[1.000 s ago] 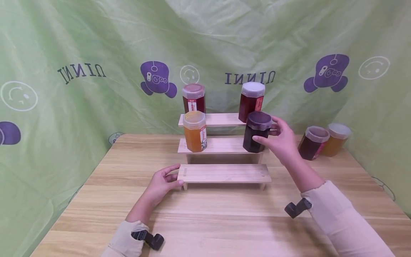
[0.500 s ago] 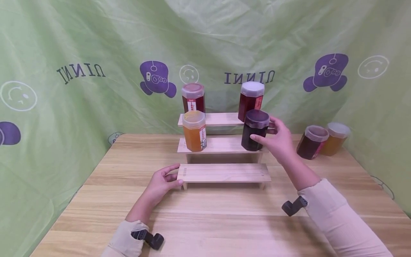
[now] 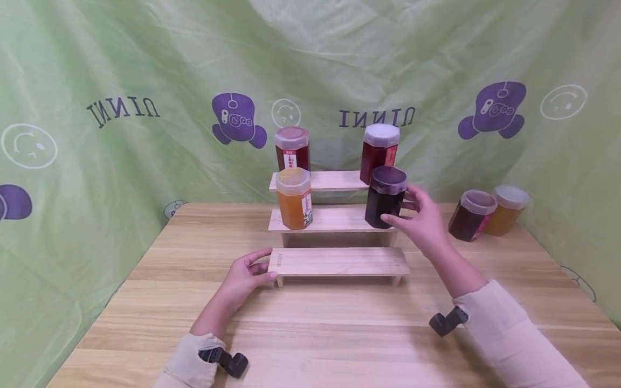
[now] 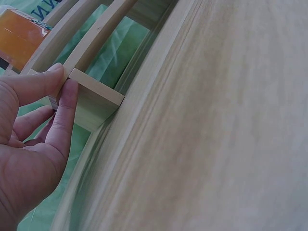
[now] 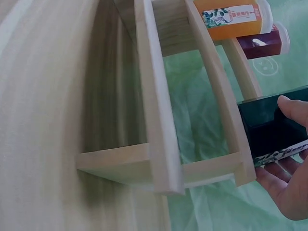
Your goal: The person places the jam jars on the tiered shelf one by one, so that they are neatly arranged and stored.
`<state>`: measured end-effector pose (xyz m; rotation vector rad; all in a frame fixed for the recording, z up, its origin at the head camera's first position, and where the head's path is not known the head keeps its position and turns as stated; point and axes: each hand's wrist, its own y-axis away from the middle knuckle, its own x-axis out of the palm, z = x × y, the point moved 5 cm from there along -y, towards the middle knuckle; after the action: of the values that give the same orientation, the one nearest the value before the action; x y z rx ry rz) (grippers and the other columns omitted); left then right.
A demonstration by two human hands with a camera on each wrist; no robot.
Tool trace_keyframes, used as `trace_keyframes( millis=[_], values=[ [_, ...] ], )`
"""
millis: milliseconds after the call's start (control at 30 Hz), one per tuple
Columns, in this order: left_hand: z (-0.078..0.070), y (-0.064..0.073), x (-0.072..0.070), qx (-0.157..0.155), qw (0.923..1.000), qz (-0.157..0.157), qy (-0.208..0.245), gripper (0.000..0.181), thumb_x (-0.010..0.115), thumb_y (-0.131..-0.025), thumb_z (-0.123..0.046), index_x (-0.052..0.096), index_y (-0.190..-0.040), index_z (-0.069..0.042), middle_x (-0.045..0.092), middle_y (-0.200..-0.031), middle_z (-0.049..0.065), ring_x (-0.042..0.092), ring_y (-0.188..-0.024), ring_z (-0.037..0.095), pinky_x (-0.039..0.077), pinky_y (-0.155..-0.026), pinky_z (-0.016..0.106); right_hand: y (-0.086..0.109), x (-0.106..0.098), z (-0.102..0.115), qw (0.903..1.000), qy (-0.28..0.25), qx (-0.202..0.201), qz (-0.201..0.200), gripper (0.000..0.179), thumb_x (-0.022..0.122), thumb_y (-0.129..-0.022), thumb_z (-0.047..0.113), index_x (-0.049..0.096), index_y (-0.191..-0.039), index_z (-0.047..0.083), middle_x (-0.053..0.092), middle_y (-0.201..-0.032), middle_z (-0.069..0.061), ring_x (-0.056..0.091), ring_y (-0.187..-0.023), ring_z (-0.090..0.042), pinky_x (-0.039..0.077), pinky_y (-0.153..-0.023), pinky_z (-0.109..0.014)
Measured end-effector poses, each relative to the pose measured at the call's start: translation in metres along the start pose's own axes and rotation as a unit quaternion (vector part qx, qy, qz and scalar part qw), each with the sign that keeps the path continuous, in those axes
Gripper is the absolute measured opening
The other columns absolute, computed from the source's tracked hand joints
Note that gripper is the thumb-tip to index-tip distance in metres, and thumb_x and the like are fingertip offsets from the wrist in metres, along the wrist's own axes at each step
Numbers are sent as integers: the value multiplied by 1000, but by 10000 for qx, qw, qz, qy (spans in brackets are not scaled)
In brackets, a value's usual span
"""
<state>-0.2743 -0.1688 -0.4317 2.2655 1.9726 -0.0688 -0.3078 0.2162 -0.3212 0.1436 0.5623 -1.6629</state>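
A three-tier wooden display stand (image 3: 339, 262) sits on the table. My left hand (image 3: 245, 277) holds the left end of its lowest step, the thumb and forefinger at the corner in the left wrist view. My right hand (image 3: 423, 223) holds a dark jar (image 3: 385, 202) at the right end of the middle step, thumb on its front and fingers round its right side. In the right wrist view the jar's base (image 5: 246, 130) is right at the step. At the middle step's left end stands an orange jar (image 3: 294, 202). Two red jars (image 3: 293, 153) (image 3: 380, 153) stand on the top step.
To the right on the wooden table (image 3: 330, 334) stand another dark jar (image 3: 470, 218) and a yellow jar (image 3: 506, 213), partly behind it. A green printed curtain (image 3: 320, 64) hangs behind and at both sides of the table.
The dark jar has shifted slightly left on the middle step. My right hand has moved slightly down, with its fingers lower on the jar. My left hand stays in place.
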Motion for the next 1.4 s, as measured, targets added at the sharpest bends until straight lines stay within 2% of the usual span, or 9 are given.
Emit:
trace_keyframes(
  millis=[200, 333, 500, 667, 867, 1400],
  values=[
    [-1, 0, 0, 50, 10000, 53, 17, 66, 78, -81, 0, 50, -140, -2, 68, -110, 18, 66, -100, 22, 55, -78, 25, 9, 0, -3, 9987, -486, -43, -132, 79, 82, -80, 14, 38, -144, -1, 52, -135, -21, 54, -120, -35, 53, -90, -32],
    [-2, 0, 1, 83, 9999, 73, 36, 66, 77, -81, 0, 49, -140, -1, 68, -109, 19, 66, -98, 21, 55, -77, 25, 14, -2, -4, 9972, -675, -154, -276, 73, 81, -81, 13, 42, -141, -2, 52, -133, -18, 53, -118, -32, 51, -89, -24],
    [-3, 0, 1, 67, 10000, 49, 24, 65, 77, -81, 0, 49, -140, -2, 67, -110, 19, 66, -99, 23, 55, -78, 26, 22, -5, -6, 9949, -813, -420, -414, 68, 80, -82, 11, 45, -139, -2, 54, -129, -18, 56, -112, -26, 52, -88, -23],
    [-3, 0, 0, 38, 10000, 3, -29, 66, 78, -81, -1, 50, -140, -3, 67, -110, 18, 66, -100, 23, 55, -78, 25, 30, -10, -8, 9892, -1030, -921, -497, 58, 77, -82, 1, 49, -133, -5, 58, -123, -14, 58, -106, -19, 50, -90, -21],
    [-3, -1, 1, 60, 10000, 54, 44, 66, 77, -81, 1, 49, -141, -2, 67, -110, 19, 66, -99, 23, 55, -78, 26, 34, -18, -13, 9858, -952, -1294, -485, 55, 75, -82, -3, 51, -131, -6, 59, -118, 3, 58, -105, -10, 47, -93, -18],
    [0, 2, 0, -20, 10000, -6, -61, 66, 78, -81, -3, 50, -141, -5, 67, -112, 17, 65, -103, 24, 54, -80, 25, 42, -45, -35, 9874, -628, -1300, -653, 50, 72, -84, -4, 51, -129, -7, 58, -120, 6, 57, -107, -9, 44, -94, -15]
  ],
)
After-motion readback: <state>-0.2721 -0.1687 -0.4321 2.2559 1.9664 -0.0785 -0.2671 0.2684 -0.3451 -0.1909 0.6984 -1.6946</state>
